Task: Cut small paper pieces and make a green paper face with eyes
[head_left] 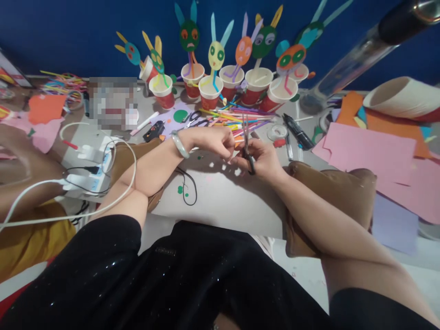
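Note:
My right hand (264, 159) is closed on a pair of scissors (246, 145), with the dark handles at its fingers and the narrow blades pointing up and away from me. Close to its left, my left hand (217, 141) is curled with fingers and thumb pinched together. Whatever it may hold is too small or hidden to name. The fingertips of both hands nearly meet over the table, just in front of a heap of coloured sticks (237, 120). Small green paper scraps (180, 189) and a thin black cord (195, 192) lie on the table nearer to me.
Behind the sticks stand several red-and-white paper cups (211, 96) bearing paper animal heads. Brown cushions (330, 197) lie under my forearms. Pink paper (371, 149) is at right. A power strip (99, 172) with white cables sits left, beside another person's arm (30, 169).

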`<action>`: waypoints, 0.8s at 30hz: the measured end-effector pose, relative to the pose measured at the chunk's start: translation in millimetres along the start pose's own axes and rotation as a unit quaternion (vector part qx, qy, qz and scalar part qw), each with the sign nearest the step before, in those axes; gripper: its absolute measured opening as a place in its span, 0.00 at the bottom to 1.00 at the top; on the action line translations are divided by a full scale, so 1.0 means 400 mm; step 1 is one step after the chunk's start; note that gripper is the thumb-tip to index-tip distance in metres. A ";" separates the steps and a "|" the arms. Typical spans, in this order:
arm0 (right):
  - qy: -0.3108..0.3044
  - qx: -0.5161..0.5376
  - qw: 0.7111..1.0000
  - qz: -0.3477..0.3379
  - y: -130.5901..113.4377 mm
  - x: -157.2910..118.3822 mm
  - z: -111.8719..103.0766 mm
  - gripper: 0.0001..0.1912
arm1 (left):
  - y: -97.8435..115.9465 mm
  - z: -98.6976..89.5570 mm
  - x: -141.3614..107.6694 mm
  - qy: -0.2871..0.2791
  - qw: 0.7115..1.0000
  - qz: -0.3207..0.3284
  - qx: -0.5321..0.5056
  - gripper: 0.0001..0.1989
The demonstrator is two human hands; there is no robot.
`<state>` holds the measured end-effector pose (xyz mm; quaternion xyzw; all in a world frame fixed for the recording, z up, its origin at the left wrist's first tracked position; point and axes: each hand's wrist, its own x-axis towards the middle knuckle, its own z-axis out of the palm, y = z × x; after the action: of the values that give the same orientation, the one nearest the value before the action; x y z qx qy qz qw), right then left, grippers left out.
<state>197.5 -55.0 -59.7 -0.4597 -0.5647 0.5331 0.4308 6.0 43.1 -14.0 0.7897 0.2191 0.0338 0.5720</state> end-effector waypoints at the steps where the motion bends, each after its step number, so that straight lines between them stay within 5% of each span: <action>1: 0.002 -0.005 1.000 0.002 0.003 0.002 0.002 0.29 | -0.012 0.003 0.003 -0.049 0.998 -0.019 0.023 0.05; 4: 0.043 -0.029 0.998 -0.020 0.007 0.008 0.008 0.24 | -0.049 0.028 0.011 -0.070 0.995 -0.055 0.050 0.09; 6: 0.069 -0.039 0.997 -0.023 0.008 0.012 0.010 0.22 | -0.067 0.047 0.014 0.060 0.996 -0.060 0.028 0.12; 7: 0.078 -0.041 0.996 -0.019 0.009 0.014 0.012 0.22 | -0.071 0.054 0.015 0.053 0.996 -0.064 0.039 0.13; 10: 0.101 -0.040 0.994 -0.012 0.014 0.019 0.016 0.21 | -0.063 0.056 0.017 -0.135 0.975 -0.091 0.151 0.11; 12: 0.113 -0.040 0.993 -0.016 0.018 0.022 0.018 0.21 | -0.049 0.045 0.017 -0.179 0.958 -0.090 0.205 0.11; 17: 0.134 -0.039 0.990 -0.028 0.020 0.025 0.015 0.18 | -0.053 0.023 0.021 -0.188 0.960 -0.074 0.195 0.10; 21: 0.144 -0.041 0.988 -0.032 0.017 0.023 0.012 0.18 | -0.076 0.027 0.025 -0.101 0.987 -0.064 0.106 0.14; 24: 0.151 -0.041 0.987 -0.038 0.015 0.023 0.010 0.19 | -0.067 0.033 0.021 -0.124 0.981 -0.056 0.136 0.11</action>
<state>192.1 -46.7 -66.1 -0.5305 -0.5318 0.4166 0.5121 9.2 41.3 -44.6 0.8446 0.1925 -0.1263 0.4833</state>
